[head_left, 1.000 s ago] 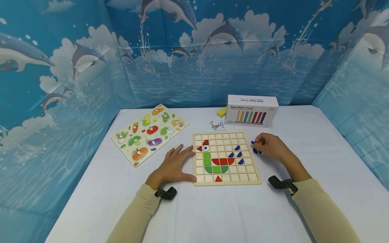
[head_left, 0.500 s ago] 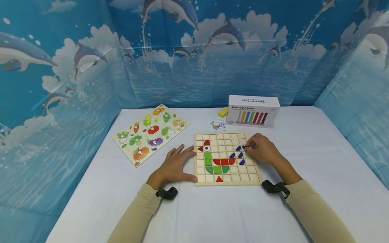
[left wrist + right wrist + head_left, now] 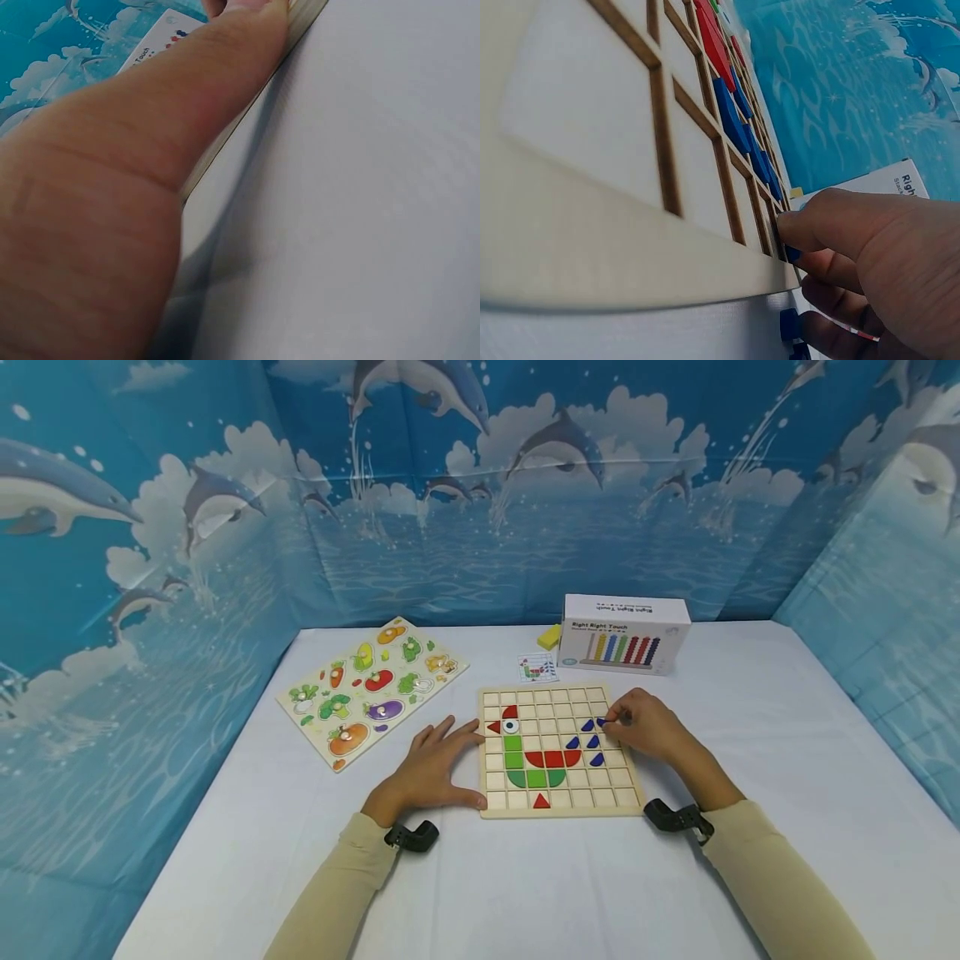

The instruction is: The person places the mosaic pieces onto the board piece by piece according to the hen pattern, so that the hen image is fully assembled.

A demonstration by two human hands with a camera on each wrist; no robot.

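A wooden grid board lies on the table with red, green and blue pieces in its squares, including a round eye piece. My right hand pinches a small blue piece between thumb and index finger, at a square near the board's right edge. Several blue pieces sit just left of it. In the right wrist view, more blue pieces show beyond the board's edge by the other fingers. My left hand is spread, its thumb and fingertips touching the board's left edge.
A small picture card lies behind the board. Back there also are a yellow block and a white box. A vegetable puzzle board lies at the left. A dolphin-print curtain encloses the table.
My right hand has moved left from the table beside the board onto its right edge, bringing the blue piece to a square. In the last half second it barely moves. The left hand stays put.
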